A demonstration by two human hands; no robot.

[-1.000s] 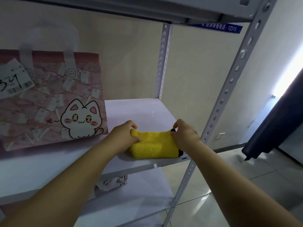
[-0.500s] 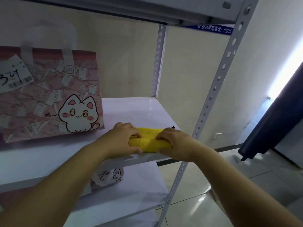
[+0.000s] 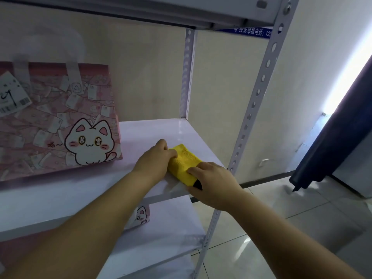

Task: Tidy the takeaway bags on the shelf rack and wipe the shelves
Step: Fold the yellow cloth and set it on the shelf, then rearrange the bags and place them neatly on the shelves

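A folded yellow cloth lies near the front right corner of the white middle shelf; a black tag shows at its near end. My left hand grips the cloth's left side with curled fingers. My right hand holds its near end, fingers on top and thumb at the shelf's front edge. A pink takeaway bag with a white cartoon cat stands upright on the left of the same shelf, apart from the cloth, with a paper receipt on it.
A second cat-print bag peeks out on the lower shelf. Perforated metal posts rise at the front right and rear right. Another shelf hangs overhead. A dark curtain and tiled floor lie to the right.
The cloth went from spread between my hands to a narrower fold, now turned diagonally. Both hands closed in on it, and my right hand shifted to its near end.
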